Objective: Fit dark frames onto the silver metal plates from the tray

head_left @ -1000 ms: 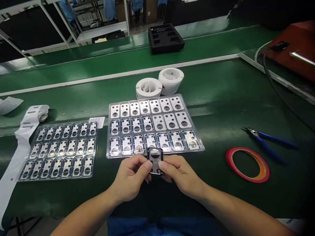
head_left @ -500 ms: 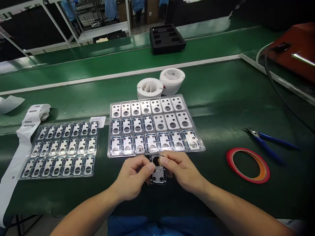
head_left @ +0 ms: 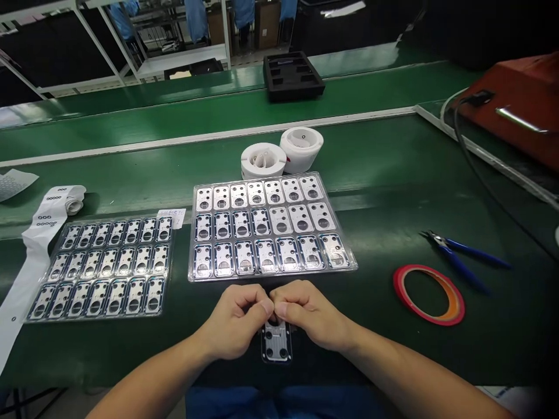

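Along the left of the green counter (head_left: 375,174) lies a printed sheet (head_left: 13,185), and just beside it a white liner strip (head_left: 32,256) dotted with black rings, curled into a small roll at its upper end. Next comes a clear tray (head_left: 94,318) with three rows of blue-edged metal plates and a paper label (head_left: 171,217) at its top right corner. To its right, a second clear tray (head_left: 271,275) holds three more rows of plates, with two white cups (head_left: 263,161) behind it.

Just in front of this second tray, the left hand (head_left: 233,323) and right hand (head_left: 312,314) meet, their fingers (head_left: 267,305) drawn close together over the top end of a dark-framed plate (head_left: 276,343). The fingers hide that end, so I cannot tell whether they clamp the plate or something small on it, nor whether it rests on the counter. A pinch this fine seems best done with the wrists low and steady, touching only the frame so the bright metal stays clean.

Further right lie blue-handled cutters (head_left: 454,256) and a ring of red-and-orange tape (head_left: 428,295), with a red box (head_left: 510,110) and its black cable (head_left: 463,128) beyond.
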{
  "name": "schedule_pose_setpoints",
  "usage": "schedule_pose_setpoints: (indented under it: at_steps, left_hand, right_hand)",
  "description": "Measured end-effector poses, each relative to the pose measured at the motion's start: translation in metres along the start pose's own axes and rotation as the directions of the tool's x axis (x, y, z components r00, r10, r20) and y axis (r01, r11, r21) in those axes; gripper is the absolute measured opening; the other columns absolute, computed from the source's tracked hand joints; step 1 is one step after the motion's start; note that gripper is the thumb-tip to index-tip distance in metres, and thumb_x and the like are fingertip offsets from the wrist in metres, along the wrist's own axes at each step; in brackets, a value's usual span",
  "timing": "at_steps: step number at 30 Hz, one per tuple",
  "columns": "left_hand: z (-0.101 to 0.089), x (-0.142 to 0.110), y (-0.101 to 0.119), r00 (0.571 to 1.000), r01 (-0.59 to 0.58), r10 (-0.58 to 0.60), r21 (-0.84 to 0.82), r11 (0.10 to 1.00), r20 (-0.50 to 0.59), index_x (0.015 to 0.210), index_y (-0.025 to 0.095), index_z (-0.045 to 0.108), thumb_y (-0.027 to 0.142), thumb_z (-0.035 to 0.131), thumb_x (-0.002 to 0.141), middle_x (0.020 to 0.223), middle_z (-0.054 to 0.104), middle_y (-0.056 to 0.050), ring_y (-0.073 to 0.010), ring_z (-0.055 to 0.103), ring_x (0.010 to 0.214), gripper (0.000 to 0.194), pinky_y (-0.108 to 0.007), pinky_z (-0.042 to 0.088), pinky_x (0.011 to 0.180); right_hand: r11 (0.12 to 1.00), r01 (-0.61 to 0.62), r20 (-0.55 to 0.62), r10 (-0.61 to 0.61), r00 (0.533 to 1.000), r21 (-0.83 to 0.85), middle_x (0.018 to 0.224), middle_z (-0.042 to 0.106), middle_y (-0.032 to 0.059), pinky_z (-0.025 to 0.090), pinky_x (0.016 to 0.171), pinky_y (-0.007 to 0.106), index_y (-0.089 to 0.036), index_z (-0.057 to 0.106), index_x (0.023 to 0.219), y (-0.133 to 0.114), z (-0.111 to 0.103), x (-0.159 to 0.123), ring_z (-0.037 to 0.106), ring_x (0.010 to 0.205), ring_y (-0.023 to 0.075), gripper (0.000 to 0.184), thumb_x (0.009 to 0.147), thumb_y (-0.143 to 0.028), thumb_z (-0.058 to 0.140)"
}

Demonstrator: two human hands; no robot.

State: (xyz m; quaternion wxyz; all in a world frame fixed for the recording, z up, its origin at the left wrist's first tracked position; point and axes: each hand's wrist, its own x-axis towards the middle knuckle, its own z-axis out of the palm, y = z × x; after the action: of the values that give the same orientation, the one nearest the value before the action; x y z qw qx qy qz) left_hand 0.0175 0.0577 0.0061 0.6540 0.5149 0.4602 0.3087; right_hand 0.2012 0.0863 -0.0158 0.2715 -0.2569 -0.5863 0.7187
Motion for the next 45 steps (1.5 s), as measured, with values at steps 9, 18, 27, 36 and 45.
schedule_pose_setpoints:
  at_steps: [9, 18, 27, 36, 45]
  left_hand:
    - [0.0, 0.002, 0.0, 0.997, 0.057, -0.051, -0.093, 0.994, 0.062, 0.06, 0.013, 0.056, 0.057, 0.063, 0.084, 0.058, 0.052, 0.001, -0.007, 0.043, 0.054, 0.051, -0.02, 0.034, 0.055]
    - [0.002, 0.003, -0.007, 0.996, 0.073, -0.087, -0.302, 0.951, -0.034, 0.072, 0.012, 0.065, 0.062, 0.059, 0.085, 0.06, 0.06, -0.003, -0.0109, 0.054, 0.054, 0.052, -0.023, 0.044, 0.054]
    - [0.001, 0.002, 0.003, 0.995, 0.07, -0.083, -0.185, 0.98, -0.062, 0.074, 0.012, 0.066, 0.056, 0.07, 0.08, 0.058, 0.06, 0.0, -0.0087, 0.054, 0.053, 0.044, -0.021, 0.045, 0.057]
    - [0.001, 0.003, 0.004, 0.991, 0.102, -0.114, -0.154, 0.983, -0.069, 0.072, 0.012, 0.065, 0.056, 0.069, 0.079, 0.056, 0.06, -0.001, -0.0092, 0.054, 0.052, 0.044, -0.022, 0.045, 0.056]
    - [0.001, 0.004, 0.002, 0.991, 0.104, -0.118, -0.194, 0.976, -0.064, 0.072, 0.013, 0.065, 0.056, 0.071, 0.078, 0.055, 0.06, 0.0, -0.0088, 0.053, 0.051, 0.043, -0.021, 0.045, 0.055]
  right_hand:
    - [0.994, 0.109, 0.084, -0.11, 0.99, 0.023, 0.057, 0.04, -0.0031, 0.03, 0.052, 0.025, -0.016, 0.052, 0.065, -0.006, 0.001, 0.001, 0.035, 0.052, 0.01, 0.039, 0.096, -0.039, 0.05]
    - [0.985, -0.013, -0.171, 0.043, 0.984, 0.171, 0.056, 0.042, -0.0032, 0.026, 0.047, 0.023, -0.017, 0.05, 0.062, 0.01, -0.002, -0.002, 0.034, 0.048, 0.0093, 0.043, 0.09, -0.048, 0.058]
    - [0.99, -0.007, -0.217, 0.037, 0.976, 0.141, 0.053, 0.04, -0.004, 0.025, 0.047, 0.024, -0.018, 0.049, 0.059, 0.007, -0.005, -0.001, 0.031, 0.048, 0.0093, 0.042, 0.088, -0.046, 0.059]
    - [0.991, -0.025, -0.221, 0.054, 0.974, 0.13, 0.053, 0.039, -0.004, 0.026, 0.046, 0.023, -0.018, 0.048, 0.058, 0.006, -0.004, -0.002, 0.033, 0.048, 0.0091, 0.039, 0.087, -0.042, 0.059]
    - [0.988, -0.049, -0.227, 0.082, 0.971, 0.148, 0.054, 0.042, -0.0032, 0.028, 0.047, 0.023, -0.017, 0.049, 0.06, 0.009, -0.005, -0.003, 0.035, 0.049, 0.0096, 0.043, 0.089, -0.048, 0.059]
